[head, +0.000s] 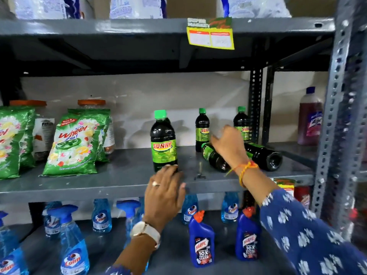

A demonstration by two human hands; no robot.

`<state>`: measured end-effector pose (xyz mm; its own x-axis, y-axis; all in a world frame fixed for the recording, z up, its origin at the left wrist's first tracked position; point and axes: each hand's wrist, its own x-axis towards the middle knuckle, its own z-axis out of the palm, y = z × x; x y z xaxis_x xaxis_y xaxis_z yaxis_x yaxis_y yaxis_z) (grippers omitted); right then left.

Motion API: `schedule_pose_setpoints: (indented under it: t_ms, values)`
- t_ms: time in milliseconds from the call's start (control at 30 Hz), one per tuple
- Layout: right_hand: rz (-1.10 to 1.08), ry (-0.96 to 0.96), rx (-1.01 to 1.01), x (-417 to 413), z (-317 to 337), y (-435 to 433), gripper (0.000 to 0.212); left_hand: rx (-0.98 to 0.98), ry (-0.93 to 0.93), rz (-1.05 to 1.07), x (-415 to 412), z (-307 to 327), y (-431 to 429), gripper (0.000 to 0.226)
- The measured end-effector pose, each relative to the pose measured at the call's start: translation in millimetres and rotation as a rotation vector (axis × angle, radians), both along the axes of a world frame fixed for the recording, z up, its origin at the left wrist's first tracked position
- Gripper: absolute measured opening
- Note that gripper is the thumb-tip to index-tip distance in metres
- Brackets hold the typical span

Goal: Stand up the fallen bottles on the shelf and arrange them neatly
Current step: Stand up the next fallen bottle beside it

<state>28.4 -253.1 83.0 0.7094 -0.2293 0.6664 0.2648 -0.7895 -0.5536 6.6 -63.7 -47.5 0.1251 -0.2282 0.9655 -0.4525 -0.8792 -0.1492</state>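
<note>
Progress check: three Sunny bottles are upright on the middle shelf [119, 181]. The front bottle [164, 141] stands near the shelf's front edge, and the two rear bottles [202, 129] [241, 124] stand toward the back edge. Two are down at the right end: one fallen bottle [215, 157] lies angled with its neck toward the back, and a second fallen bottle [264, 155] lies with its base pointing at the front right corner. So roughly three done, two left, plus lining up (spacing is loose).

Left hand [164, 192] is at the front edge, fingers spread, fingertips at the front bottle's base; it grips nothing. Right hand [228, 142] hangs over the angled fallen bottle, fingers loosely curled and open, not yet closed on it.

Hidden: the right hand and wrist cover the middle of both fallen bottles, so their caps and any contact between them can't be made out. Right rear bottle's label is partly blocked.
</note>
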Motion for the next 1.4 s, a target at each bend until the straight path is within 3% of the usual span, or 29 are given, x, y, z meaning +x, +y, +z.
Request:
schedule_pose_setpoints:
  t_ms: [100, 267, 433, 633, 767, 1000, 1167, 1267, 1400]
  values:
    - [-0.037, 0.136, -0.199, 5, 17, -1, 0.027, 0.108, 0.115, 0.006, 6, 15, -47, 0.032]
    - [-0.182, 0.435, -0.483, 31, 10, 11, 0.050, -0.004, 0.361, 0.164, 22, 25, -76, 0.039]
    - [-0.303, 0.484, -0.656, 50, -5, 15, 0.033, -0.058, 0.373, 0.214, 19, 22, -76, 0.042]
    - [-0.092, 0.261, -0.236, 45, -16, -19, 0.061, -0.060, 0.374, 0.226, 20, 21, -78, 0.040]
    - [0.036, 0.137, -0.005, 45, -34, -31, 0.068, -0.054, 0.354, 0.223, 23, 19, -77, 0.039]
    - [0.154, 0.126, 0.143, 46, -49, -36, 0.071, -0.062, 0.303, 0.222, 23, 19, -79, 0.037]
    - [0.194, 0.141, 0.147, 48, -54, -35, 0.098, -0.075, 0.291, 0.210, 24, 18, -79, 0.036]
    - [0.226, 0.159, 0.114, 54, -57, -36, 0.085, -0.084, 0.287, 0.197, 24, 17, -80, 0.036]
    - [0.364, 0.250, 0.224, 56, -55, -37, 0.073, -0.090, 0.312, 0.187, 26, 16, -80, 0.036]
